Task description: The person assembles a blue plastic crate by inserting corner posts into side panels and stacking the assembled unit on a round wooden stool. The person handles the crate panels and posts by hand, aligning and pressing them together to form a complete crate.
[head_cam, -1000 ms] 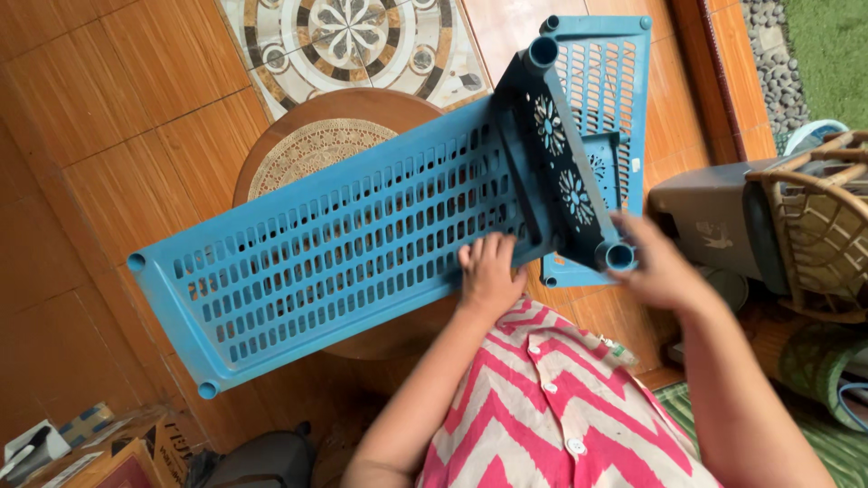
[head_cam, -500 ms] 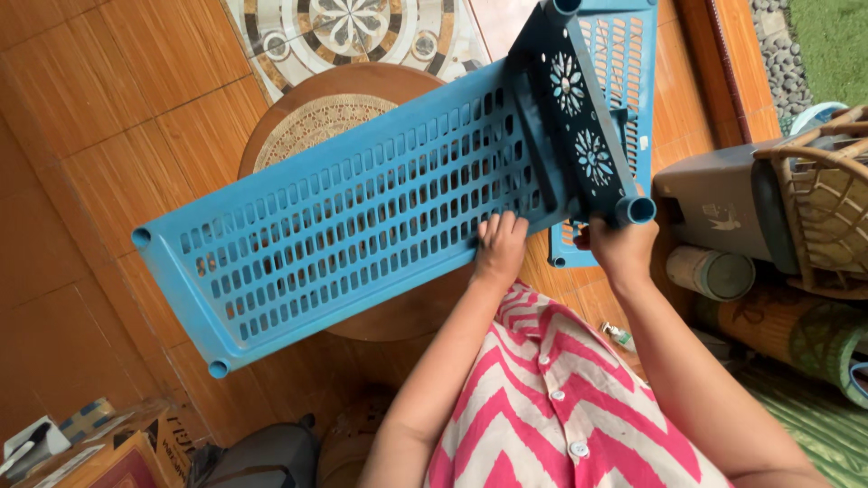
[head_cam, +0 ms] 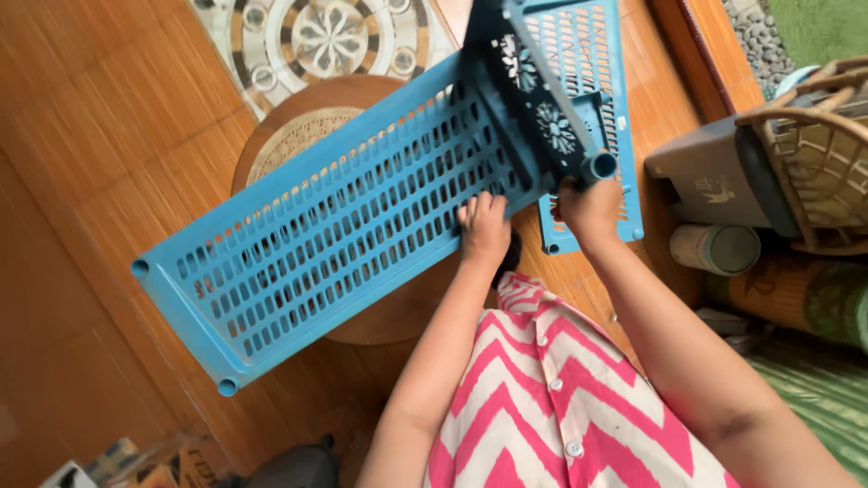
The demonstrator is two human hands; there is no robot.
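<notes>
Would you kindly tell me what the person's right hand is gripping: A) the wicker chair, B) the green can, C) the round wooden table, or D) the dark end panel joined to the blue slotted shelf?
D: the right hand closes on the lower corner of the dark end panel on the blue slotted shelf, while the left hand presses the shelf's edge.

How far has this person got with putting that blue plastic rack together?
Done: one dark patterned end panel looks fitted to the long blue slotted shelf. In hand: the left hand steadies the shelf's edge while the right hand grips the panel's corner tube. Left: a second blue shelf lies behind unattached, and the shelf's far end sockets are bare.
</notes>
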